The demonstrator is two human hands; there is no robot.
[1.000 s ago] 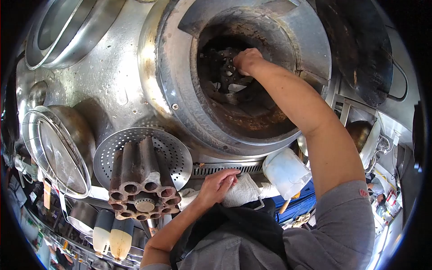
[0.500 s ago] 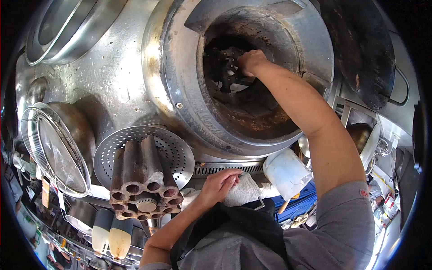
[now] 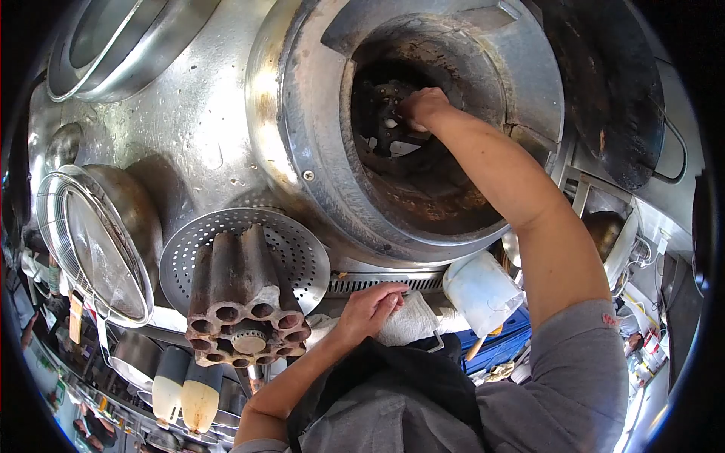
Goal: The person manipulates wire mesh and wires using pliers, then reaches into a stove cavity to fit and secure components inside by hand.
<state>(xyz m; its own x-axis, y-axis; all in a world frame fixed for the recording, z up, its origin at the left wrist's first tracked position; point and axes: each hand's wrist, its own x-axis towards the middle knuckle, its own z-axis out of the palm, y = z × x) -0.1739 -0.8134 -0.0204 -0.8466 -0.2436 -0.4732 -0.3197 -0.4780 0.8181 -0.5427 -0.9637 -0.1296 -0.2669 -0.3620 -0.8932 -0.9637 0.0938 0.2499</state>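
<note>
My right hand (image 3: 423,107) reaches down into the round burner well (image 3: 453,189), its fingers curled at the dark metal burner fitting (image 3: 387,113); what they hold, if anything, is hidden. My left hand (image 3: 370,309) rests at the stove's front edge beside a white cloth (image 3: 408,321), fingers bent together. Whether it grips the cloth or the edge is unclear. Left of it, a rusty cluster of metal tubes (image 3: 245,302) lies on a perforated round metal plate (image 3: 177,260).
Wire strainers (image 3: 94,249) lean over a metal bowl (image 3: 132,204) at the left. Large metal pans (image 3: 143,57) stand at the upper left. A blackened wok (image 3: 604,90) is at the right. A white plastic container (image 3: 483,291) hangs near the front edge.
The view has shifted slightly, so the stove appears further right. My right hand stays in the burner well with its fingers slightly lower. My left hand has hardly moved.
</note>
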